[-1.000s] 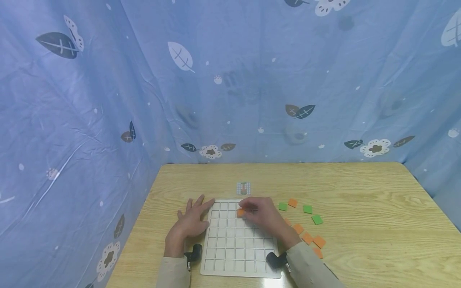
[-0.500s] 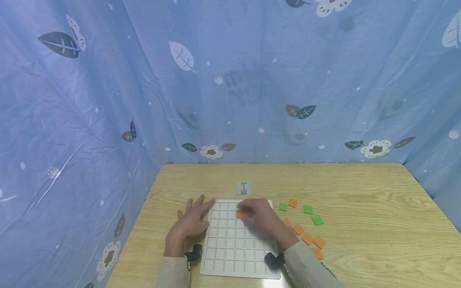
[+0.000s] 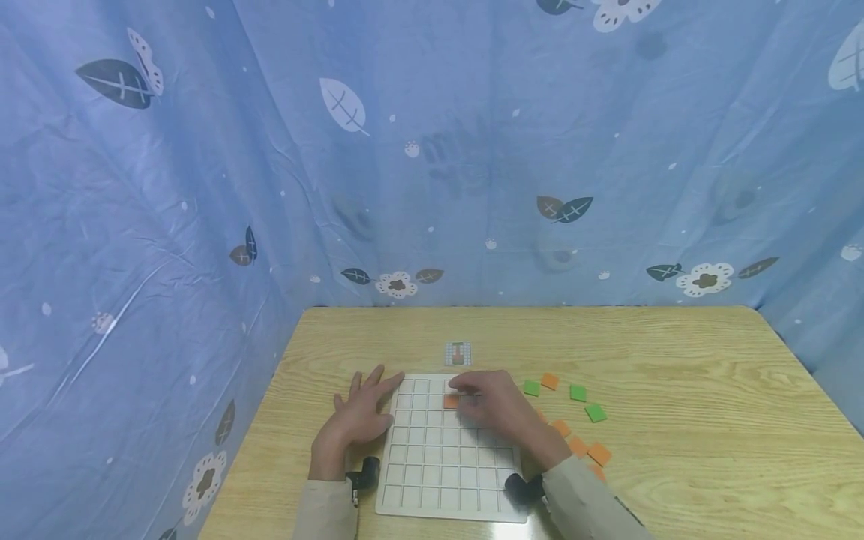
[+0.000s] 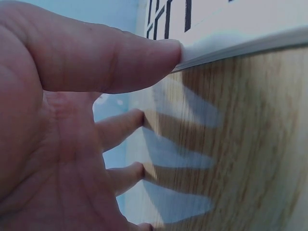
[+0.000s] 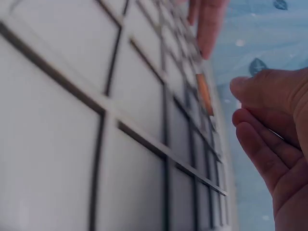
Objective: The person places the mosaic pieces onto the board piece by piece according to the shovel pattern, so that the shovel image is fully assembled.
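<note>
Right hand (image 3: 498, 405) is empty, left hand (image 3: 361, 414) is spread; I'd brace board (image 3: 432, 454) at its left edge, tap tile (image 3: 451, 402) flat.

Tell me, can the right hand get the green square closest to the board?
Probably yes: the right hand looks empty, the green square lies just right of it on the table, and nothing seems in the way.

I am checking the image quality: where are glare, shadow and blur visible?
Head view: glare on the table just below the board, shadow across it beside the right hand; left wrist: pale sheen and darker bands on the table; right wrist: blurred grid lines.
</note>
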Motion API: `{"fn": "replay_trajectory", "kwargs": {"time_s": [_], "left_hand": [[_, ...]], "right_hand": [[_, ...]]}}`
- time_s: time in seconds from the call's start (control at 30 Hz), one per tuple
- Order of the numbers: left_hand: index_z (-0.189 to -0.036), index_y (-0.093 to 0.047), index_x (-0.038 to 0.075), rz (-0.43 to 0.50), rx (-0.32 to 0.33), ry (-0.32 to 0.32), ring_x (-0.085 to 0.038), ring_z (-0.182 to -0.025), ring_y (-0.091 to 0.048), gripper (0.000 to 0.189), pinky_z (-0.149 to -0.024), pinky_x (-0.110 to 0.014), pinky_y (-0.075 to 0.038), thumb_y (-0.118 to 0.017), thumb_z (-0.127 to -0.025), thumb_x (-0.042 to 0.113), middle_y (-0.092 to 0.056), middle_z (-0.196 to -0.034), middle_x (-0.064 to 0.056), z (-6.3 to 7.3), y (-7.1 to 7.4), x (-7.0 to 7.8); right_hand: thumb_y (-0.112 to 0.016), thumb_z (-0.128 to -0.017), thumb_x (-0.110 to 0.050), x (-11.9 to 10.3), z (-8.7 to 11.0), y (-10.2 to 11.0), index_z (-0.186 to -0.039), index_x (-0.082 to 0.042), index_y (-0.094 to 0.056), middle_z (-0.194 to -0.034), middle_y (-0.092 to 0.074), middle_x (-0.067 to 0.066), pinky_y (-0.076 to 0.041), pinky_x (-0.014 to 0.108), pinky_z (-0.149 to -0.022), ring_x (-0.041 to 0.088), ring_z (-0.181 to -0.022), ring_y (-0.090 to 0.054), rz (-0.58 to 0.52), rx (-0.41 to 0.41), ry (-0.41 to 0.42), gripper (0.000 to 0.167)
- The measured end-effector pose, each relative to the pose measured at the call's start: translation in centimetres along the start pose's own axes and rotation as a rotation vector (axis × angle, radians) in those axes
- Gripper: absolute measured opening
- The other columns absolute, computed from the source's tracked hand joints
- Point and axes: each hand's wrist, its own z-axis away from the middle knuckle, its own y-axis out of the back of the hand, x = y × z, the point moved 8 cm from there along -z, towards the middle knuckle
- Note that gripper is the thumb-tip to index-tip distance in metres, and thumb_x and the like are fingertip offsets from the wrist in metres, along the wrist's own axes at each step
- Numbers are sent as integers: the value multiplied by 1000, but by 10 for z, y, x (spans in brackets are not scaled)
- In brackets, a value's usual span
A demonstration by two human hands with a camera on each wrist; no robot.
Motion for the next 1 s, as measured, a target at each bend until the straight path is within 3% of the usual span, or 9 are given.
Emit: {"fn": "replay_trajectory", "kwargs": {"time_s": [0.27,0.63,0.8,1.0], "left_hand": [[-163,-54,24,5,8,-4,-59,-166,-8,83,-121,-92,0,-64,-84,1,-28,-181,-19,1,0,0],[-164,-54,27,-9,8,1,-59,-166,-9,83,-121,-92,0,-65,-85,3,-28,-181,-18,2,0,0],[-163,-55,26,-9,8,-1,-58,-166,-9,82,-121,-92,0,-65,-85,3,-28,-181,-18,2,1,2],[-163,-55,26,-2,12,3,-58,-167,-9,82,-121,-91,0,-64,-85,2,-28,-181,-18,2,1,2]], "right_hand": [[-81,-94,-11,4,30,37,-126,-9,-81,-124,-82,4,-65,51,-97,27,-109,-78,-68,-48,-78,32],[-85,-95,-20,22,87,94,-125,-16,-82,-125,-82,1,-68,42,-89,24,-107,-81,-67,25,-132,31],[-85,-97,-27,37,115,109,-132,-17,-79,-130,-80,0,-67,35,-91,23,-117,-79,-118,-6,-192,38],[-86,-95,-32,51,138,124,-135,-22,-78,-133,-79,-4,-64,29,-91,12,-120,-75,-96,-4,-245,42]]}}
